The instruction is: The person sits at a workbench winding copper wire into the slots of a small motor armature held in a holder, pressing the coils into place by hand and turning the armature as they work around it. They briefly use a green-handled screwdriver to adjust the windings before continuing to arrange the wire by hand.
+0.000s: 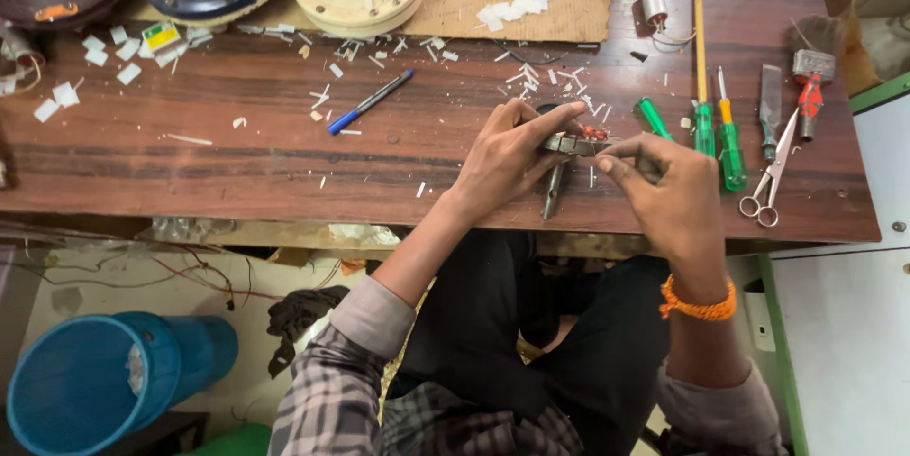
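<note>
Pliers (559,167) lie near the tabletop's (237,162) front edge, gripped by the left hand (507,157), fingers curled over them; the right hand (668,191) pinches what seems a small reddish part (594,133) at their tip

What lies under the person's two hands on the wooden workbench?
Under the left hand a metal tool pokes out toward the table edge. The right hand covers whatever lies beneath it.
</note>
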A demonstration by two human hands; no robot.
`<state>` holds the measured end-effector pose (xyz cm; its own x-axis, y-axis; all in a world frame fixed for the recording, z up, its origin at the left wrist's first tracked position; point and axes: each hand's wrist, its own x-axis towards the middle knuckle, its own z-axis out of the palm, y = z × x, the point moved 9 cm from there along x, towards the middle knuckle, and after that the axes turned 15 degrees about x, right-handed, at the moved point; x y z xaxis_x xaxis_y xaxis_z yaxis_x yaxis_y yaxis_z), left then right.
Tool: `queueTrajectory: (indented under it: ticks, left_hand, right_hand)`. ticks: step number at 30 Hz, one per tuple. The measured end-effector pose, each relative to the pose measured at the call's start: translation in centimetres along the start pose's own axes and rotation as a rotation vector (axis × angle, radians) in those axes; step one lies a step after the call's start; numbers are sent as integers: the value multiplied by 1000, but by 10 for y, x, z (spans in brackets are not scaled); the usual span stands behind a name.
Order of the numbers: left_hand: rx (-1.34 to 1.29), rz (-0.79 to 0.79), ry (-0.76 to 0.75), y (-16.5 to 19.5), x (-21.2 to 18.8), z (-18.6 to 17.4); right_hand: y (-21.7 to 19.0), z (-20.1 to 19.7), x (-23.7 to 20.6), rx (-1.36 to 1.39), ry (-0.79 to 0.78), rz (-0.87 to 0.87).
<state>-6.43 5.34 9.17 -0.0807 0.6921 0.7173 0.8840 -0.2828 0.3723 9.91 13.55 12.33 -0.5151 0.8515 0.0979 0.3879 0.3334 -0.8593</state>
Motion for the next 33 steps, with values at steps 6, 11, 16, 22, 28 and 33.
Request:
queueTrajectory:
  ticks: [6,11,16,22,28,33]
  left_hand:
    - [72,141,30,10,2,-5]
    - [354,322,-51,19,-11,-1]
    - [418,458,53,25,-23,4]
    - [373,334,-34,22,-31,16]
    - [18,-15,108,12,-28,-2]
    - [-343,-423,97,-12,-39,17]
  right_hand:
    - [-16,32,-23,-119,35,-484]
    - [40,45,-25,91,129,-253]
    - [72,52,-42,376,122,-67]
    - [49,17,-53,288,86,-49]
    - [-23,8,-45,-16,-103,-344]
    - [-49,17,-3,-65,-4,-448]
